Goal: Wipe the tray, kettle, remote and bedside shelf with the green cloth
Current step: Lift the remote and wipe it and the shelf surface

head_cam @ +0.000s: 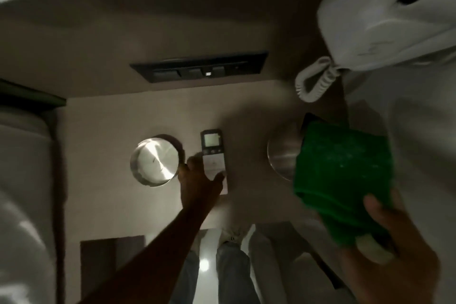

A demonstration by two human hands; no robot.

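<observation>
The grey remote (211,148) with a small screen lies in the middle of the pale bedside shelf (103,131). My left hand (199,181) rests on its near end, fingers spread around it. My right hand (392,239) holds the folded green cloth (343,170) up at the right, above the shelf. Behind the cloth a shiny steel kettle (282,153) shows partly; the cloth hides its right side. Left of the remote stands a round steel lidded pot (155,161). No tray is visible.
A white telephone (385,15) with a coiled cord (314,79) sits at the back right. A dark switch panel (199,69) is set in the wall behind the shelf. White bedding (22,180) lies at the left. My legs (232,276) show below the shelf's front edge.
</observation>
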